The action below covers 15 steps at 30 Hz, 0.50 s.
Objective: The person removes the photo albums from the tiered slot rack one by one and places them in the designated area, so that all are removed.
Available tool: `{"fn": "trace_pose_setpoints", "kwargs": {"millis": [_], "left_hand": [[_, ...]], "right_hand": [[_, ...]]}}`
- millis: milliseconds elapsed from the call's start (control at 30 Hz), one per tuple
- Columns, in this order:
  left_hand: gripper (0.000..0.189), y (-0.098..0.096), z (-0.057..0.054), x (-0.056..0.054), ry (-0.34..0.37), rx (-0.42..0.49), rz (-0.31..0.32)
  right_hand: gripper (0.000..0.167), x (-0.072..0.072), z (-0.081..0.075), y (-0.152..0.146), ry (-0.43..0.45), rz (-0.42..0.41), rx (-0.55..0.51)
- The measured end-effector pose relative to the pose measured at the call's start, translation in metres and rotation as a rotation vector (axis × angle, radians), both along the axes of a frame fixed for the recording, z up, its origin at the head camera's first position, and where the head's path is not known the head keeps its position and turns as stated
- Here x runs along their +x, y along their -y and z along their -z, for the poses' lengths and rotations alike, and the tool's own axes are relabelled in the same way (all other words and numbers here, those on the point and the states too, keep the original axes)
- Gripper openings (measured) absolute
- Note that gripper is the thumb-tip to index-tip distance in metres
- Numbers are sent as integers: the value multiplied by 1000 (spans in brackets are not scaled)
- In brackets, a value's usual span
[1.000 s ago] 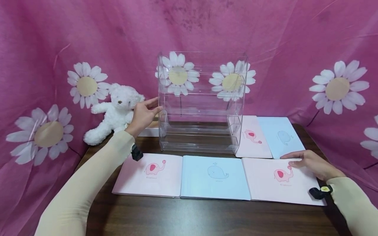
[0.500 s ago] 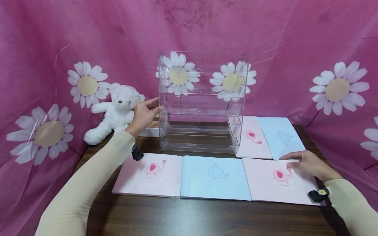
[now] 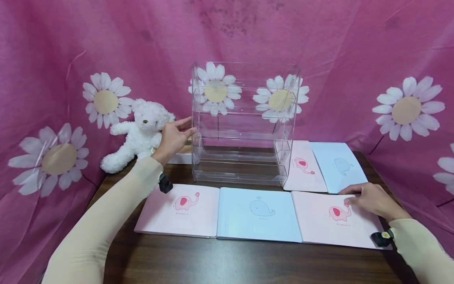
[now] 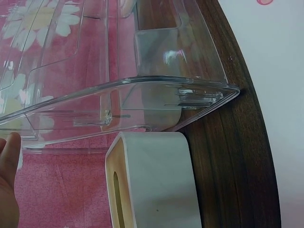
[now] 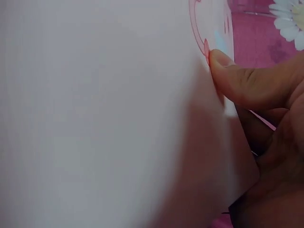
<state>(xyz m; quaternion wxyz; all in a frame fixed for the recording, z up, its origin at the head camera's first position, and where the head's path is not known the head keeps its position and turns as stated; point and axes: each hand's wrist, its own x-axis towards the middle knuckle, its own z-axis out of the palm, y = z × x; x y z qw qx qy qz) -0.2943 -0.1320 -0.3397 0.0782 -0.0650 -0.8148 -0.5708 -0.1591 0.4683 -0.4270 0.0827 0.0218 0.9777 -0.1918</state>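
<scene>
My left hand rests its extended fingers against the left side of a clear acrylic rack. In the left wrist view, part of that hand shows at the rack's side panel. My right hand pinches the far edge of a pink booklet with an elephant on its cover. Up close, the thumb presses on the cover while the other fingers lie underneath, partly hidden. A blue whale booklet and another pink elephant booklet lie in the same row to the left.
Behind the right end of the row lie another pink booklet and blue booklet, beside the rack. A white teddy bear sits back left. A white box with a slotted wooden top stands next to the rack. Floral pink cloth surrounds the table.
My right hand's fingers have drawn in slightly at the pink booklet's far edge. The left hand stays at the rack, and the booklets keep their places; the head view tilts a little.
</scene>
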Motion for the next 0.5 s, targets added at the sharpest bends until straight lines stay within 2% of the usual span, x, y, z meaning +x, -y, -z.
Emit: {"fn": "trace_pose_setpoints", "kwargs": {"millis": [367, 500], "left_hand": [[50, -3, 6, -3, -51, 16, -21], [50, -2, 10, 0, -38, -35, -39]], "right_hand": [[21, 2, 3, 1, -89, -50, 72], [26, 3, 10, 0, -122, -76, 67]]}}
